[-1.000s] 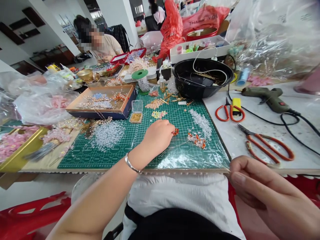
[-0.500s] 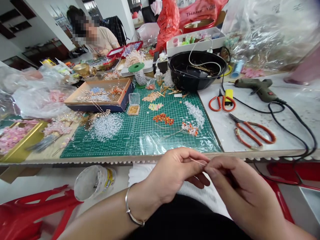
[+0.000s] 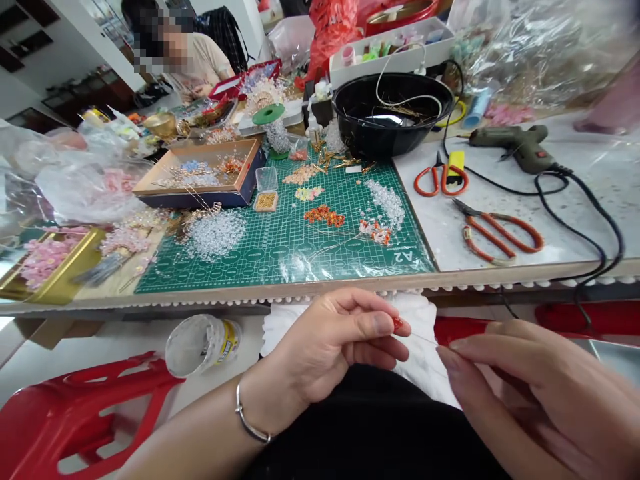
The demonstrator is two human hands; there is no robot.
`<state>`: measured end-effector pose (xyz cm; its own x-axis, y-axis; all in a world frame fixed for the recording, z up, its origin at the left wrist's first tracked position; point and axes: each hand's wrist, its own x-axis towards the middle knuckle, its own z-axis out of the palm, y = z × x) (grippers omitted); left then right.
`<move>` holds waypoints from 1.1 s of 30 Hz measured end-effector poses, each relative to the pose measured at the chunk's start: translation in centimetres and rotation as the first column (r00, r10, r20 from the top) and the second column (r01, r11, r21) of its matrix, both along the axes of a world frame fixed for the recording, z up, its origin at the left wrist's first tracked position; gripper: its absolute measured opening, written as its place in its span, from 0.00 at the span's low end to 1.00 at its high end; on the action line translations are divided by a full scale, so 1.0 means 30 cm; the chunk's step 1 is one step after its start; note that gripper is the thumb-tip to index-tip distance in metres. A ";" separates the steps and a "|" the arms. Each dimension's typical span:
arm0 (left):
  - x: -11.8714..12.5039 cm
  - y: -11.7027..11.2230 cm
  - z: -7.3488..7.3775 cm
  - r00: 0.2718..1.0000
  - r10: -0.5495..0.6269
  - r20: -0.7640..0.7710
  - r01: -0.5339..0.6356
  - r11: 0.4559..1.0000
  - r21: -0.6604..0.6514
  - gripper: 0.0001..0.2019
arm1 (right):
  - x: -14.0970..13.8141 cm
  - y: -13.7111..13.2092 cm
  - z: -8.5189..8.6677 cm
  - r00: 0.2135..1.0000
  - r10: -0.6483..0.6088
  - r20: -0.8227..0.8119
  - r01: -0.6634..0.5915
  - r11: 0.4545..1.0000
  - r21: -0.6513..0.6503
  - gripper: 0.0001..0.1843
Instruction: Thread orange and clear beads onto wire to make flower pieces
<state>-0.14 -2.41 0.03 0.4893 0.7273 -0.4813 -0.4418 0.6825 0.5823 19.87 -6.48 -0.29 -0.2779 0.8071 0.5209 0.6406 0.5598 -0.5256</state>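
Note:
Between thumb and fingers, my left hand (image 3: 345,337) pinches a small red-orange bead (image 3: 397,323) just in front of the table edge. A thin wire (image 3: 423,337) runs from the bead toward my right hand (image 3: 520,380), whose thumb and forefinger are closed on its other end. Both hands are above my lap, apart from each other. Beyond them on the green cutting mat (image 3: 240,273) lie orange beads (image 3: 324,215), a cluster of orange-and-white beaded pieces (image 3: 375,231) and clear beads (image 3: 385,203).
Orange-handled pliers (image 3: 500,230), orange-handled snips (image 3: 440,180) and a glue gun (image 3: 520,147) with its cord lie at right. A black basin (image 3: 393,133) stands behind the mat, a shallow box (image 3: 200,177) at left. Across the table sits another person (image 3: 205,63).
My hands have drawn apart, the right one moving right and toward me, and the wire now spans the gap. The red-orange bead has come into sight. The view has tilted down slightly.

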 end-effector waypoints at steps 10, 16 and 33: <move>-0.014 -0.016 -0.001 0.999 -0.001 0.034 0.000 1.000 0.022 0.06 | -0.032 -0.006 -0.011 1.000 -0.012 0.029 0.009 0.994 0.112 0.06; -0.024 -0.009 -0.007 0.999 0.010 0.046 -0.011 1.000 0.017 0.06 | -0.044 0.004 -0.003 1.000 -0.005 0.024 0.003 0.994 0.106 0.05; -0.041 -0.003 -0.021 0.999 0.014 0.043 -0.015 1.000 0.008 0.08 | -0.063 0.017 -0.010 0.996 -0.015 0.086 0.009 0.998 0.062 0.06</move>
